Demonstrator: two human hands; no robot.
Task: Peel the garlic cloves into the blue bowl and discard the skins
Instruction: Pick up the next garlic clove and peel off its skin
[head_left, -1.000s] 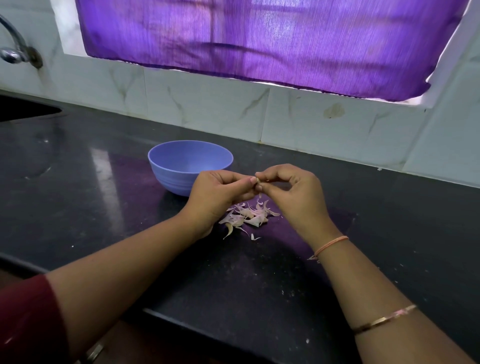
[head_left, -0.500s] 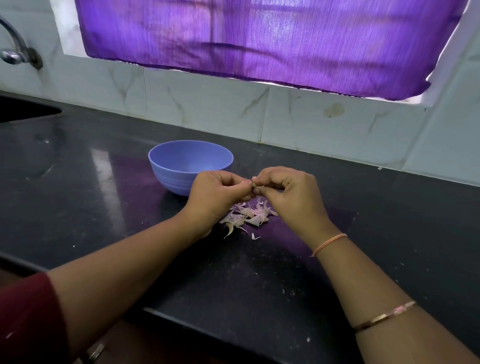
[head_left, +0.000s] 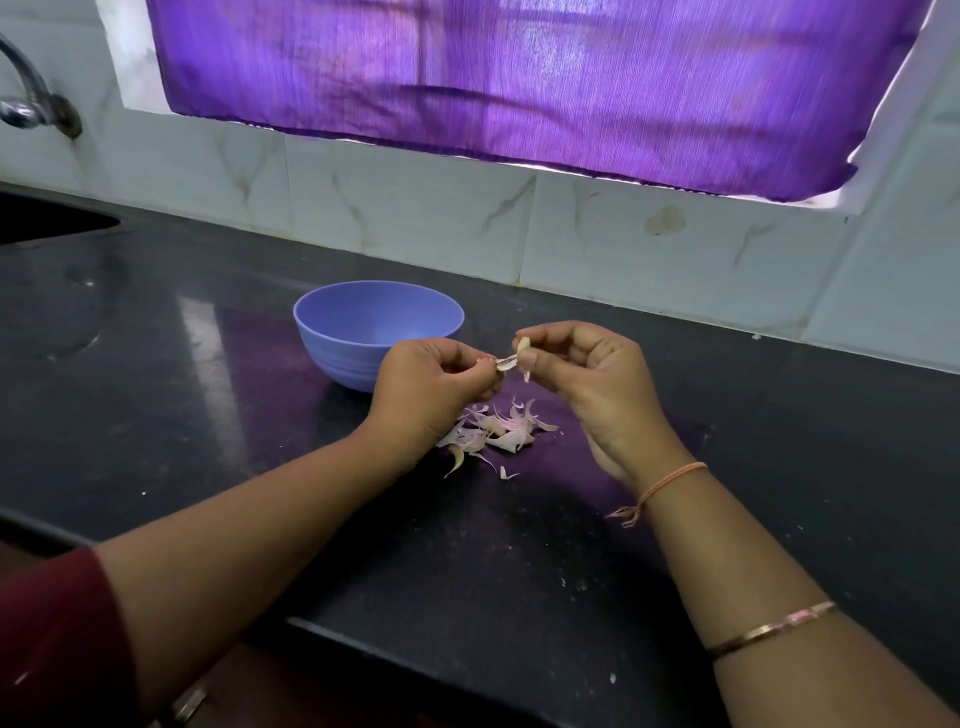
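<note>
The right hand's (head_left: 587, 379) thumb and forefinger pinch a garlic clove (head_left: 523, 345). The left hand's (head_left: 426, 389) fingertips pinch a strip of skin (head_left: 505, 363) that reaches the clove. Both hover above the pile of skins (head_left: 493, 434) on the black counter (head_left: 208, 415), with the blue bowl (head_left: 332, 343) just behind the left hand.

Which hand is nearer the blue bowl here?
Left. The left hand, pinching a skin strip, sits just in front of the blue bowl; the right hand, holding the garlic clove, is farther to its right.
</note>
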